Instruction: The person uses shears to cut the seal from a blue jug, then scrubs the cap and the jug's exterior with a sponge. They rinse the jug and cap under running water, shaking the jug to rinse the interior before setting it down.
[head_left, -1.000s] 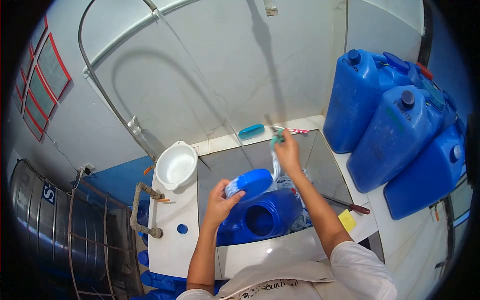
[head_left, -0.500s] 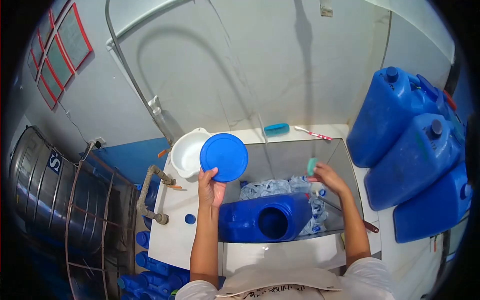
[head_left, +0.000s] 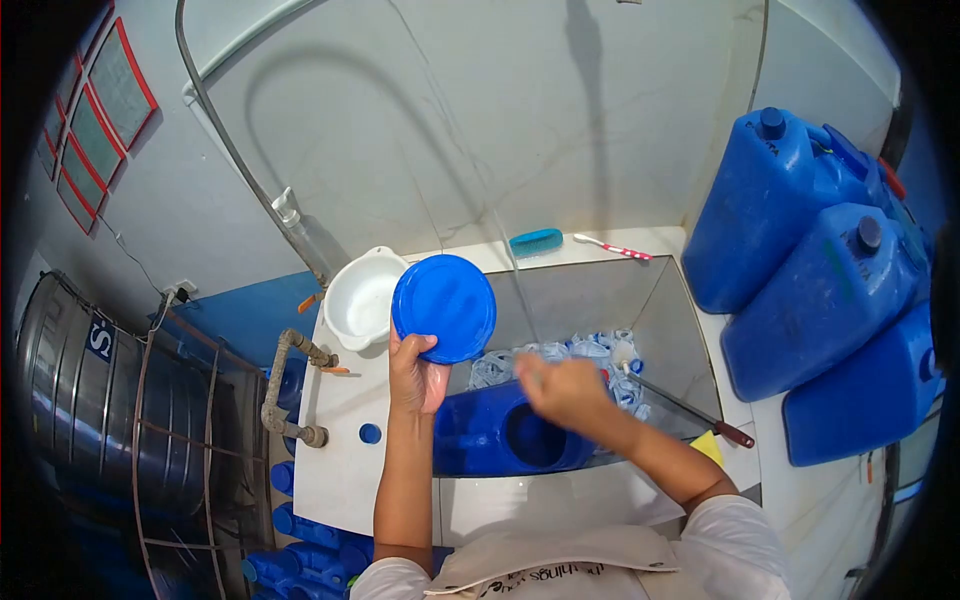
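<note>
"Holding how many lids there?"

"One round blue lid [head_left: 444, 308], in front of me over the left end of the sink [head_left: 545, 290]. My left hand [head_left: 414, 376] is closed on its lower edge, thumb on its face."

"And your other hand?"

"My right hand [head_left: 568, 388] is a blur above the one blue jug [head_left: 480, 430] lying in the sink, its wide mouth up. I can't tell how open it is or whether it holds anything."

"What's around those?"

"Behind the jug, clear-and-blue plastic [head_left: 588, 348], too jumbled to count. One brown-handled tool [head_left: 735, 433] leans across the right rim. Along the back ledge, two brushes: one teal brush [head_left: 536, 241], one red-and-white toothbrush [head_left: 628, 251]. On the counter [head_left: 345, 470] to my left, one white basin [head_left: 362, 298] and one small blue cap [head_left: 370, 433]."

"Containers on the right?"

"Three big blue containers [head_left: 800, 300] in front, more partly hidden behind."
</note>
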